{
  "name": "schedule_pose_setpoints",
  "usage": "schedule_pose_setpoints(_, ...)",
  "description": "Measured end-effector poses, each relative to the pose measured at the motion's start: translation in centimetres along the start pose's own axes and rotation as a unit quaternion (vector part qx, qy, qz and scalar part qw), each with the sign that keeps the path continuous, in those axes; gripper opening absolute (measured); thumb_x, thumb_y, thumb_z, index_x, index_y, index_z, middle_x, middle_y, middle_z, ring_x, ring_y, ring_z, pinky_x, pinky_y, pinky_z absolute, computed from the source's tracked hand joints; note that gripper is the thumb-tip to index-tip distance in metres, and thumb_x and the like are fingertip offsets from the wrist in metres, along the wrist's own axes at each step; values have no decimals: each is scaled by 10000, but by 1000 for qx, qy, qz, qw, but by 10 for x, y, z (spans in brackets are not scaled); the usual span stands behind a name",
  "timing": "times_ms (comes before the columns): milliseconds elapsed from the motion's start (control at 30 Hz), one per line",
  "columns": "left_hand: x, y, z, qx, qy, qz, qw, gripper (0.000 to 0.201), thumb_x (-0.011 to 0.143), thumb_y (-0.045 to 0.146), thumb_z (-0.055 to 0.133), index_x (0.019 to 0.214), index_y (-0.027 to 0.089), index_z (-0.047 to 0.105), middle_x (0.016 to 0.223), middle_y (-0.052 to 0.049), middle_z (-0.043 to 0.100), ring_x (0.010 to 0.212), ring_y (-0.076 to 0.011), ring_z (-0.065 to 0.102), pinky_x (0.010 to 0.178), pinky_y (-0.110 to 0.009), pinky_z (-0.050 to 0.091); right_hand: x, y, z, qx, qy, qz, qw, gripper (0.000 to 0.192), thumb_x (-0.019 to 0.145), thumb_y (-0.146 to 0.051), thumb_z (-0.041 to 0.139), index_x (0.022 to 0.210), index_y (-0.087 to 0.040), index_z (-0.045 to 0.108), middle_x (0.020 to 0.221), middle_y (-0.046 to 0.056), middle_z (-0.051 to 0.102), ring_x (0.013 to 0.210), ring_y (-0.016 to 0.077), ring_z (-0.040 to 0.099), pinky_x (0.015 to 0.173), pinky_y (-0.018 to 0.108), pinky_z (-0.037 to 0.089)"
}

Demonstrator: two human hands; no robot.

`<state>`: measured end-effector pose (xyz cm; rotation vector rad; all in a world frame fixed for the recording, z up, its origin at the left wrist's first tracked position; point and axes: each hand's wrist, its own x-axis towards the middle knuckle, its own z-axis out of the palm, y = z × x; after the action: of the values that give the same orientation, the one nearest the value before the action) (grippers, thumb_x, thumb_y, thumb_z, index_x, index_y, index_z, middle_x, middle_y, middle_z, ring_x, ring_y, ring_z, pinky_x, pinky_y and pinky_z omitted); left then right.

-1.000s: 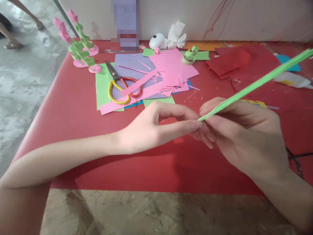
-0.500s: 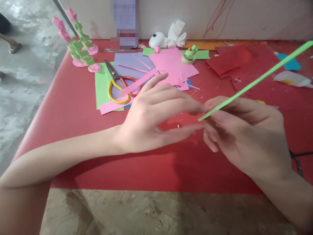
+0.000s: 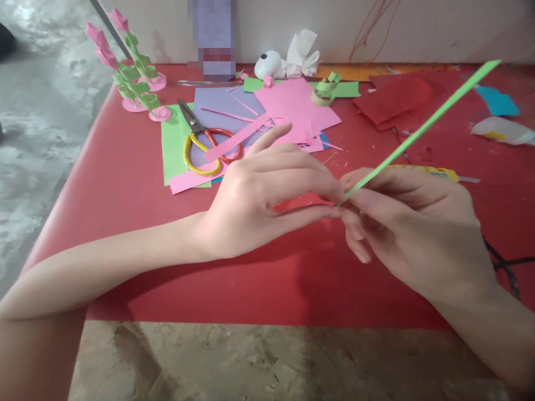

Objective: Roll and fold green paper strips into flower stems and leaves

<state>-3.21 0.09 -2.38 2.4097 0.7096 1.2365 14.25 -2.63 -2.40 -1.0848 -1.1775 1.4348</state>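
A narrow light-green paper strip point(image 3: 422, 131) slants up to the right above the red table. My right hand point(image 3: 422, 223) pinches it near its lower end between thumb and forefinger. From the left, my left hand point(image 3: 267, 195) reaches across, its thumb and fingertips closed on the strip's lower tip, touching the right fingers. The little finger of that hand is raised. Behind my left hand lie scissors point(image 3: 198, 131) with yellow and red handles, on pink, purple and green paper sheets point(image 3: 298, 106).
Pink-and-green paper flowers point(image 3: 136, 83) stand at the table's back left. A curled green strip point(image 3: 324, 94), a white glue bottle point(image 3: 267, 64) and red paper point(image 3: 393, 100) lie toward the back. A yellow cutter point(image 3: 438, 173) is behind my right hand. The red tabletop's front edge point(image 3: 267, 323) is near me.
My left thumb and fingertips have closed onto the strip's lower tip. The strip's free upper end has shifted left, and my right hand has moved slightly left, showing more of the yellow cutter.
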Motion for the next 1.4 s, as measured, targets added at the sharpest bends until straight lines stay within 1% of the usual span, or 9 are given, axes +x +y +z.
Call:
schedule_pose_setpoints(100, 1, 1, 0, -14, -9, -12, 1000, 68, 805, 208, 628, 741, 186, 635, 789, 26, 709, 752, -84, 653, 1105, -369, 385, -1, 0, -1, -1, -15, -1, 1000, 84, 757, -183, 641, 700, -224, 687, 499, -54, 561, 355, 61, 492, 256, 144, 379)
schedule_pose_setpoints(233, 1, 1, 0, -9, -33, -15, 999, 113, 798, 207, 629, 685, 210, 623, 734, 41, 692, 711, -90, 648, 1123, -383, 364, -3, -1, 0, -2, -27, 3, 1000, 113, 761, -158, 632, 698, -230, 693, 533, -48, 595, 391, 74, 530, 252, 143, 391)
schedule_pose_setpoints(433, -1, 0, 1, 9, 0, 19, 1000, 50, 816, 235, 622, 777, 207, 607, 770, 30, 698, 759, -98, 657, 1108, -425, 380, -2, 0, 0, 15, -27, -2, 1000, 138, 763, -133, 612, 698, -223, 694, 522, -59, 596, 392, 70, 535, 251, 135, 408)
schedule_pose_setpoints(567, -2, -1, -1, 60, -7, 20, 998, 53, 834, 265, 599, 811, 231, 632, 845, 47, 702, 824, -94, 672, 1125, -370, 376, 0, 2, 0, 25, -26, -9, 999, 144, 770, -139, 610, 707, -235, 697, 533, -65, 609, 400, 61, 546, 266, 117, 417)
schedule_pose_setpoints(733, -2, -3, -2, 56, -6, 37, 998, 53, 827, 236, 615, 786, 205, 631, 824, 36, 711, 813, -74, 661, 1124, -350, 364, 0, 2, -2, 20, -23, -14, 999, 119, 763, -156, 632, 690, -226, 693, 538, -63, 612, 423, 64, 563, 273, 112, 427)
schedule_pose_setpoints(967, 0, -4, -1, 37, -29, 46, 998, 125, 830, 214, 604, 720, 161, 631, 724, 13, 706, 710, -84, 634, 1096, -461, 372, -1, 3, -2, -17, -22, -22, 999, 100, 758, -173, 646, 713, -238, 707, 545, -55, 612, 426, 69, 563, 267, 116, 414)
schedule_pose_setpoints(1200, 0, -5, 3, 21, -11, 6, 1000, 85, 792, 218, 653, 754, 145, 633, 763, 16, 707, 753, -81, 651, 1109, -451, 362, -4, 3, -3, -66, 23, -61, 996, 75, 739, -226, 685, 740, -295, 715, 616, -51, 633, 496, 68, 573, 329, 145, 458)
schedule_pose_setpoints(1333, 0, -6, 4, -27, -27, -65, 997, 106, 780, 272, 662, 765, 168, 653, 791, 35, 714, 726, -83, 651, 1086, -431, 390, -2, 5, -5, -85, 39, -88, 992, 102, 749, -206, 675, 759, -299, 717, 636, -49, 631, 518, 69, 573, 375, 175, 484)
schedule_pose_setpoints(1400, 1, -6, 5, -83, -19, -104, 991, 62, 777, 226, 660, 753, 169, 662, 759, 42, 712, 707, -80, 649, 996, -360, 471, -1, 6, -6, -93, 41, -101, 990, 99, 745, -202, 679, 748, -294, 715, 659, -45, 635, 525, 73, 575, 370, 189, 474)
